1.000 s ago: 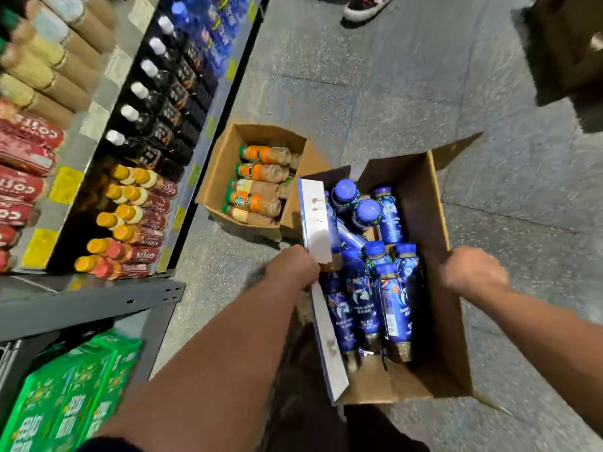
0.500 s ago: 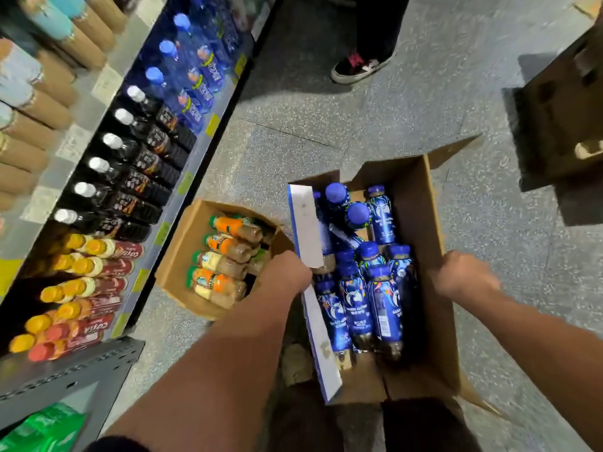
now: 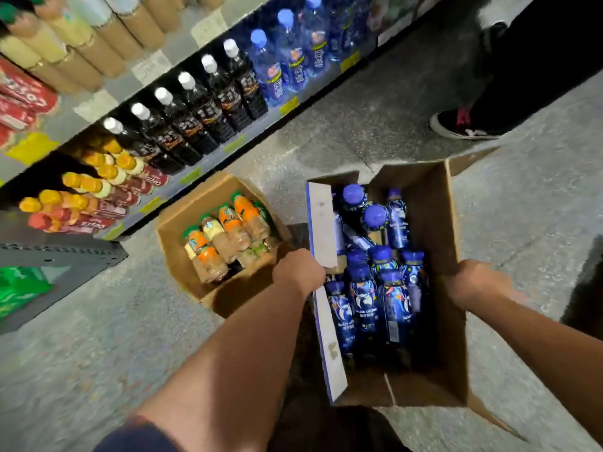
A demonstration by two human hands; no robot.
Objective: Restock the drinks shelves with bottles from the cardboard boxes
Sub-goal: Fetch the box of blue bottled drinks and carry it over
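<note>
An open cardboard box sits in front of me, holding several blue-capped bottles with dark blue labels. My left hand grips the box's left wall by its white-and-blue flap. At the right wall, my right hand grips the rim. A smaller open box stands to the left on the floor with several orange-and-tan bottles lying in it. The drinks shelf runs along the upper left.
The shelf carries dark white-capped bottles, blue water bottles and yellow-capped red-labelled bottles. Another person's black shoe and dark trouser leg stand at the upper right. Green packs lie low on the left.
The view has swung along the shelf toward the blue water bottles. Both hands keep their hold on the box, which has shifted along the floor with them; the other person's shoe came nearer.
</note>
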